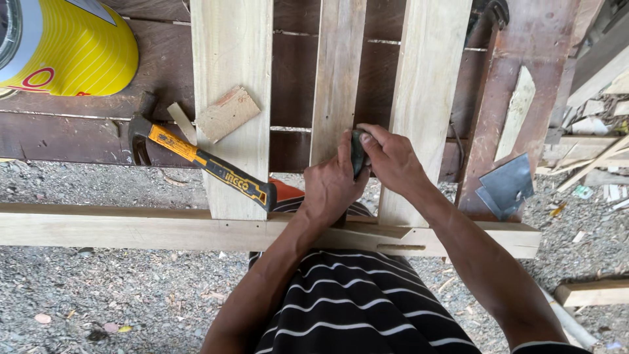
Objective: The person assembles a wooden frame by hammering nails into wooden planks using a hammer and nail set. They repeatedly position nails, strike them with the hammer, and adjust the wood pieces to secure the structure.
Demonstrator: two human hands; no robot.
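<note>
Both my hands meet over the gap between the middle slat (338, 72) and the right slat (429, 85) of a pale wooden frame. My left hand (333, 187) and my right hand (391, 159) close together on a small dark object (358, 152), held against the middle slat's edge; what it is cannot be told. The slats join a long cross rail (131, 229) that runs left to right in front of me. A claw hammer (196, 157) with a yellow and black handle lies across the left slat (230, 46), its head on the dark bench.
A small wood offcut (227, 113) rests on the left slat. A yellow container (65, 46) stands at the top left on the dark bench (78, 134). A grey metal blade (504, 187) leans at the right. Scrap wood (593, 292) litters the gravel ground (131, 295).
</note>
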